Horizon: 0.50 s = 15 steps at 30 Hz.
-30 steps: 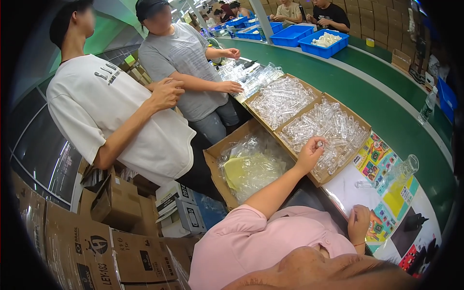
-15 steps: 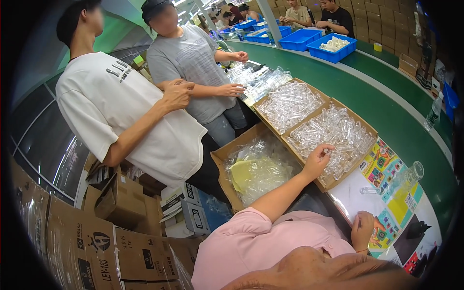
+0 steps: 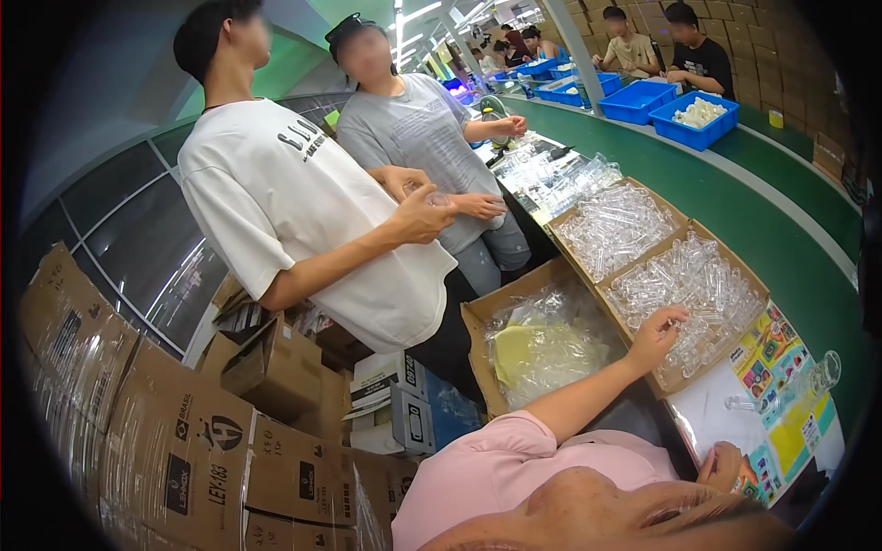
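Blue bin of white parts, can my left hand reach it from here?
Probably not: the left hand is over the near box of clear tubes, and the blue bin sits far up the green belt.

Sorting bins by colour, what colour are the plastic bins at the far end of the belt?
Blue bins, head view.

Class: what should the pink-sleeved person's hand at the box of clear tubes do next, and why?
Probably close the fingers on a tube or two and lift. The hand is spread over the clear tubes at the near edge of the cardboard box, seemingly holding nothing, while the other hand rests on the printed sheet.
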Available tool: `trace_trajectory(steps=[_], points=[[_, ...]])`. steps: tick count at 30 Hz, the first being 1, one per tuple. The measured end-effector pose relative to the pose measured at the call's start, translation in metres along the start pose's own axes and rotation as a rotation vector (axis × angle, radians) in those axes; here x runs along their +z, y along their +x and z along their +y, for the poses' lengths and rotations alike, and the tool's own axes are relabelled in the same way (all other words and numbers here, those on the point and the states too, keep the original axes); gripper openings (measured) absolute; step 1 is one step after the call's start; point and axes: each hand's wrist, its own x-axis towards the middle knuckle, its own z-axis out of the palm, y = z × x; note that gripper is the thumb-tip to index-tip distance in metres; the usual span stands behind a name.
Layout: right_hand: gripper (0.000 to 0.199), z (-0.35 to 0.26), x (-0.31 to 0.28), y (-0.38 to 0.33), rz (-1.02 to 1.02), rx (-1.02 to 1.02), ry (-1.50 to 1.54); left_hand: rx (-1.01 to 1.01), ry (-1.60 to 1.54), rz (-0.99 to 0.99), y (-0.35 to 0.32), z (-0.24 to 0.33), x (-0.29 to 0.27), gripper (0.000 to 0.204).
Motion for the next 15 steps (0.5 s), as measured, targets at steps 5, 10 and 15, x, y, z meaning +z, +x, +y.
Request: trace_trajectory(steps=[5,10,15], points=[[0.002,0.005,0.002,-0.001,0.004,-0.028,0.02,-0.011,0.022,-0.003,0.001,0.003,0.002,0.027],[0.005,0.008,0.002,-0.002,0.046,-0.074,-0.031,0.019,0.018,-0.017,0.0,0.007,0.006,0.025],[0.003,0.0,0.0,0.002,-0.001,-0.018,-0.009,0.049,0.073,-0.015,0.003,0.014,0.003,0.024]])
